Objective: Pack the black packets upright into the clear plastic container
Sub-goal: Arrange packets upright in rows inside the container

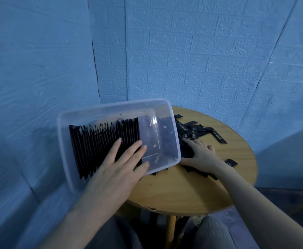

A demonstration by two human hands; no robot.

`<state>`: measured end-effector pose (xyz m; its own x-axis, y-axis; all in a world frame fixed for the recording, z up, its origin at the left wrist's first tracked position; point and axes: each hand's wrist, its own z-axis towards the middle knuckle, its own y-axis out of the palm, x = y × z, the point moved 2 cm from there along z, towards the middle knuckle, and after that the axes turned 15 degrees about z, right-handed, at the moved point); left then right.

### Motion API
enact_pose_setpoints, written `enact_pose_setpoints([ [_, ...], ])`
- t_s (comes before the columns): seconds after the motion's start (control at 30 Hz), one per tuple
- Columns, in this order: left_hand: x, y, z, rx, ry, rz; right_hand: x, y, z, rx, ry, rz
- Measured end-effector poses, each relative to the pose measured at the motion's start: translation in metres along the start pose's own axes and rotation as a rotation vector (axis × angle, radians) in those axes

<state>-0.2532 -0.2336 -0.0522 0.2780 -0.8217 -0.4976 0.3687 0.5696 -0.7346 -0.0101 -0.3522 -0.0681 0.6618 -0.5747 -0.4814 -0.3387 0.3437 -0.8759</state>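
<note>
A clear plastic container (111, 109) lies tilted at the left of a round wooden table, overhanging its edge. A long row of black packets (97, 141) stands upright inside it, filling its left part. My left hand (122, 159) rests flat on the right end of that row, fingers straight and thumb near the container's front rim. Loose black packets (201, 133) lie scattered on the table right of the container. My right hand (201, 155) lies on those loose packets beside the container's right wall, fingers spread and slightly bent; whether it grips one is unclear.
The round wooden table (192, 194) stands in a corner of blue brick-patterned walls (201, 60). One packet (231, 162) lies apart near the table's right edge. My knees show below the table's front edge, which has a chipped spot.
</note>
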Motion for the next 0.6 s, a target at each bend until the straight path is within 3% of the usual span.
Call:
enact_pose_setpoints([
  [0.13,0.001,0.001,0.001,-0.009,0.002,-0.002,0.001,0.004,-0.002,0.182,-0.077,0.009],
  [0.6,0.003,0.002,0.001,-0.019,-0.003,-0.012,0.004,-0.012,-0.006,0.460,-0.117,0.443],
])
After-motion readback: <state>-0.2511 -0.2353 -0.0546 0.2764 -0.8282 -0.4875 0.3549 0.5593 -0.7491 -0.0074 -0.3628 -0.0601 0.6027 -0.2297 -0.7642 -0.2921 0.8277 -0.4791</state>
